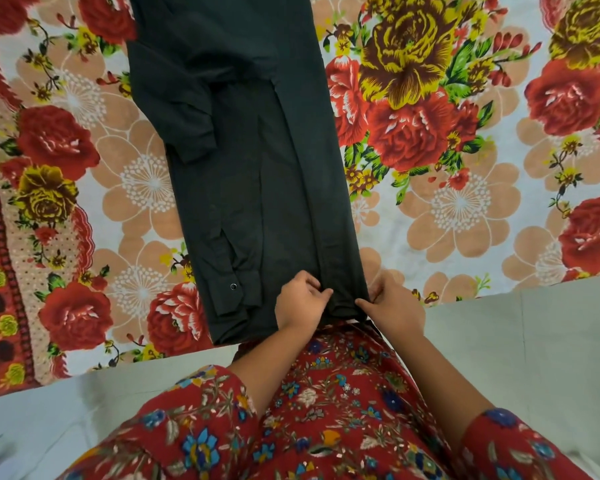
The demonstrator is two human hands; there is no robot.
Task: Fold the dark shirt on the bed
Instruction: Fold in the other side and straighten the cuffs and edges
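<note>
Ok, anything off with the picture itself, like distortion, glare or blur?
Head view: wide-angle distortion curves the near edge of the bed; head view lighting is soft and even, without glare; the dark shirt shows only faint folds; the left hand and right hand pinching its near hem look sharp.

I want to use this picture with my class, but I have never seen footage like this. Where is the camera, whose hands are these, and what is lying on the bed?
No machine here: a person wears a wide-angle camera on the head, so this one picture looks down past their red flowered clothing at their own two hands. On the flowered bedsheet lies a dark shirt, already folded into a long narrow strip with a sleeve laid along it; its cuff shows a small round fastener. The left hand and the right hand both pinch the shirt's near end, at the edge of the bed. The pale area below is the floor.
</note>
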